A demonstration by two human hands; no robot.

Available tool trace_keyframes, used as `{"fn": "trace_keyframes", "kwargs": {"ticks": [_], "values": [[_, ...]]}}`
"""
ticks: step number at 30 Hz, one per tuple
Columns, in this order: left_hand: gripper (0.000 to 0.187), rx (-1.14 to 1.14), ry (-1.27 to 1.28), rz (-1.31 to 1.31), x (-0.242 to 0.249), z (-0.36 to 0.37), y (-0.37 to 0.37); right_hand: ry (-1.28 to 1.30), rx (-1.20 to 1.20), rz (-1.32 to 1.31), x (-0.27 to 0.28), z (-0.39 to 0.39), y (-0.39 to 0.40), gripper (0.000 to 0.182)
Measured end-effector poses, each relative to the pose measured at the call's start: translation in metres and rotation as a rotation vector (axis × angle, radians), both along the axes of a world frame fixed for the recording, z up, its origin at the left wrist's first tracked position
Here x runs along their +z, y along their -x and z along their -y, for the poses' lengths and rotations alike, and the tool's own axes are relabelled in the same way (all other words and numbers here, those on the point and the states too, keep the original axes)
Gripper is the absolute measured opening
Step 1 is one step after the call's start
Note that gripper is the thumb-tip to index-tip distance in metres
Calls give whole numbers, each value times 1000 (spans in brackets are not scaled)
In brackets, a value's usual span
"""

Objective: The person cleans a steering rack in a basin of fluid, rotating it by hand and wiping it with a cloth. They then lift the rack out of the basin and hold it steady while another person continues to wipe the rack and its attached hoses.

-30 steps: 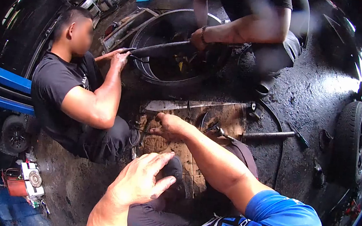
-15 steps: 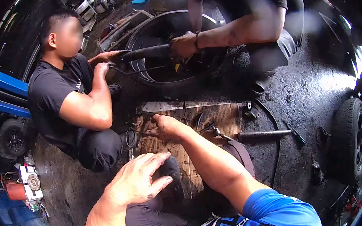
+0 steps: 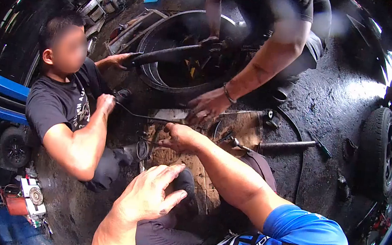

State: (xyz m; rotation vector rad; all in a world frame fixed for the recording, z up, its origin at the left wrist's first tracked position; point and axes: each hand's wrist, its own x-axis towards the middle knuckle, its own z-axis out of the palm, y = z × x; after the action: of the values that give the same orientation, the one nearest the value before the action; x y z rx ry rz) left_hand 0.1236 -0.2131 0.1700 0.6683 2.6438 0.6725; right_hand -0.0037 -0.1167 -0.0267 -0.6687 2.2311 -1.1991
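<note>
My left hand (image 3: 151,193) is raised over my knee, holding nothing, with thumb and fingers apart. Over the cardboard sheet (image 3: 206,189), my right hand (image 3: 180,138) has its fingers curled. A thin dark rod (image 3: 149,141) sticks out to the left from those fingers; the rest of it is hidden. Just above my right hand, another person's hand (image 3: 208,106) reaches down with fingers spread. A co-worker (image 3: 60,109) at the left grips a long bent rod (image 3: 142,116), whose far end lies near both of these hands. Between the two people is a dark tube (image 3: 167,56).
A large round basin (image 3: 151,73) holds dark, wet-looking parts. On the right are a bar (image 3: 288,144) on the floor and an upright tyre (image 3: 380,147). A blue lift beam (image 3: 3,86) and a wheel (image 3: 14,148) are at the left.
The other person's hand has left the dark tube and come down towards my right hand. The co-worker's bent rod has swung from the basin to above the cardboard. My hands have barely moved.
</note>
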Motion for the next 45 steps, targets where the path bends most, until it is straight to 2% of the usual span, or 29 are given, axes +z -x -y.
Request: {"fn": "trace_keyframes", "kwargs": {"ticks": [3,6,8,9,10,13,15,19,20,21,24,27,30,31,33,36,37,39,40,42,45], "values": [[52,3,-10,16,0,2,3,26,19,-34,10,-3,2,66],[52,0,-16,-3,0,2,-1,31,137,-75,25,-9,-1,66],[51,-10,-13,-20,-2,3,-1,-31,58,39,11,-1,0,64],[51,-16,-18,-29,-3,4,-1,19,24,-54,-12,6,1,58],[49,-24,-13,-48,-4,4,-2,40,7,-67,-12,5,0,59],[45,-75,31,-160,-1,4,-7,108,-12,41,8,-9,11,62],[37,-37,2,-156,0,4,-5,254,-218,88,14,-21,19,60],[31,-14,-11,-106,2,6,-6,327,-383,182,33,-54,43,51],[31,-22,-17,-119,1,8,-7,384,-379,241,42,-56,49,49],[30,-30,-23,-132,-1,10,-8,212,-383,210,52,-68,51,48],[33,-18,-35,-118,0,16,-8,134,-284,-24,47,-90,62,48],[36,18,-43,-39,-1,22,-10,138,-273,169,52,-122,48,44],[40,46,-52,16,-1,26,-11,244,-221,148,20,-159,31,43],[41,52,-51,23,-1,26,-11,302,-220,295,11,-170,23,41],[43,58,-55,27,-2,27,-11,266,-227,463,10,-183,2,39],[46,58,-54,24,-8,28,-17,58,-110,392,-35,-190,-12,36],[47,39,-37,-84,-19,29,-24,15,-115,435,-45,-183,-16,35],[47,14,-17,-196,-22,28,-27,-190,81,215,-82,-164,-9,40],[48,31,-64,-180,-15,25,-26,-189,77,213,-100,-155,-5,40],[50,49,-109,-167,-6,24,-23,-346,280,66,-124,-136,2,46],[51,81,-40,17,-4,30,-22,-341,229,41,-89,-108,13,55]]}}
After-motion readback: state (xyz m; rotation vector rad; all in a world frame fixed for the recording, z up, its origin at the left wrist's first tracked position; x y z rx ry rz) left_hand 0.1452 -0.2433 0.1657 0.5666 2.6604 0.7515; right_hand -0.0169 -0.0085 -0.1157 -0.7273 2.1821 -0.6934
